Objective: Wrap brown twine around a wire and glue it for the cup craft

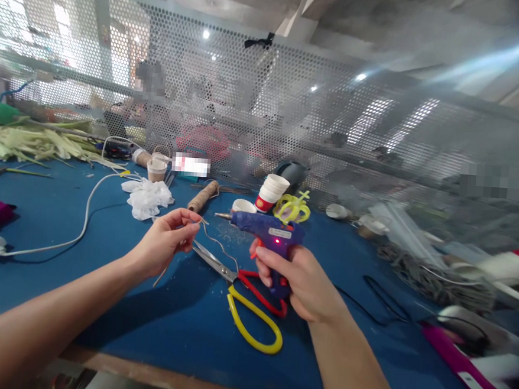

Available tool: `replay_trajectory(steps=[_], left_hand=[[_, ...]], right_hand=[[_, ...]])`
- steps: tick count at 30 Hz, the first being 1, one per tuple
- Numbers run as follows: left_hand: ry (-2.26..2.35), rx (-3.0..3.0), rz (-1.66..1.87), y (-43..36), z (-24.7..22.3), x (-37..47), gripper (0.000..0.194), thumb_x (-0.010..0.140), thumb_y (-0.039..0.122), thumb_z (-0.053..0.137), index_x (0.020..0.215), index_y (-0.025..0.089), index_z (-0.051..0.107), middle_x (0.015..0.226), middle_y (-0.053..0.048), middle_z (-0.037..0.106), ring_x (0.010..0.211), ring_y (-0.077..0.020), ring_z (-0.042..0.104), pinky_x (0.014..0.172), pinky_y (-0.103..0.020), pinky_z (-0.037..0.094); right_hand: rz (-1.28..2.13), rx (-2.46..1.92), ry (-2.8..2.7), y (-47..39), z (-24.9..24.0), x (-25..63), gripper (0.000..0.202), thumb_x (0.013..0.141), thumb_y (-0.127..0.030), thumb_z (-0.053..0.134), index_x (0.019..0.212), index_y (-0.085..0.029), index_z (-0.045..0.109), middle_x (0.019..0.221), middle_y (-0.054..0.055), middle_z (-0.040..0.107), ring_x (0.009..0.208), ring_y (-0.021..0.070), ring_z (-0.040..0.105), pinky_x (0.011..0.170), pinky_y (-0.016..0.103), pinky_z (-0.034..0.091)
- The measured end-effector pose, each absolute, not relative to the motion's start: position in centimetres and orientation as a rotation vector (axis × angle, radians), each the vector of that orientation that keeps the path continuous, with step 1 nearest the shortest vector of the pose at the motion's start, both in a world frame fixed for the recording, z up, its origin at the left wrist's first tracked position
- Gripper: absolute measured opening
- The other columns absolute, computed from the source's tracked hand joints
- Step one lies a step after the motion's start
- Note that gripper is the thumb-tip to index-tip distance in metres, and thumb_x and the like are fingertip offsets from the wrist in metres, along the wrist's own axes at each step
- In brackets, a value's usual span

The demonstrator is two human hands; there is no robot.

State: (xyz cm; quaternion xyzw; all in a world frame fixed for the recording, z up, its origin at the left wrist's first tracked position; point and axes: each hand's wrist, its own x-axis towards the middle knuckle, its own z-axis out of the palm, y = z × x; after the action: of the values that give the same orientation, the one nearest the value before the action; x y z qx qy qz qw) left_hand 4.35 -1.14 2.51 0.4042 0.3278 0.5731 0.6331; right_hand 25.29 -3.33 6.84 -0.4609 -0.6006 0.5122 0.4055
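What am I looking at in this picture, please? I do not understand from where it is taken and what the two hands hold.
There is no machine here. A camera worn on a person's head looks forward and down at that person's own bare hands. The right hand grips a blue glue gun with a small red light on, its nozzle pointing left. The left hand pinches a thin bent wire near that nozzle. Below, on the blue table, lie scissors with yellow and red handles. Further back are a spool of twine, paper cups and a white cable. A perforated metal screen stands behind.
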Motion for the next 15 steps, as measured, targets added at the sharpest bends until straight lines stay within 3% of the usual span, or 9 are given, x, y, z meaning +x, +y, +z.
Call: replay_trajectory(steps=[5,11,15], left_hand=[[0.757,0.927,1.320,-1.0,2.5,4.3,0.016,0.064,0.019,0.066,0.075,0.016,0.056,0.054,0.006,0.047,0.045,-0.0033,0.040,0.043,-0.016,0.033],[0.764,0.932,1.315,-0.9,2.4,4.3,0.017,0.064,0.019,0.066,0.075,0.015,0.055,0.052,0.007,0.046,0.044,-0.0031,0.039,0.043,-0.016,0.032],[0.767,0.925,1.315,-0.8,2.2,4.3,0.017,0.064,0.020,0.066,0.076,0.015,0.055,0.052,0.007,0.046,0.045,-0.0032,0.039,0.043,-0.016,0.033]], right_hand=[[1.231,-1.253,-1.502,-1.7,7.4,26.9,0.022,0.065,-0.034,0.069,0.066,-0.014,0.060,0.064,0.002,0.058,0.058,0.0100,0.050,0.055,0.024,0.040],[1.127,-1.468,-1.481,0.7,6.4,29.4,0.036,0.069,-0.048,0.061,0.063,-0.013,0.057,0.063,0.002,0.057,0.047,0.0063,0.045,0.045,0.021,0.036],[0.892,-1.776,-1.522,2.5,4.7,30.7,0.034,0.072,-0.044,0.059,0.058,-0.013,0.053,0.046,0.001,0.052,0.040,0.0082,0.046,0.043,0.022,0.036]])
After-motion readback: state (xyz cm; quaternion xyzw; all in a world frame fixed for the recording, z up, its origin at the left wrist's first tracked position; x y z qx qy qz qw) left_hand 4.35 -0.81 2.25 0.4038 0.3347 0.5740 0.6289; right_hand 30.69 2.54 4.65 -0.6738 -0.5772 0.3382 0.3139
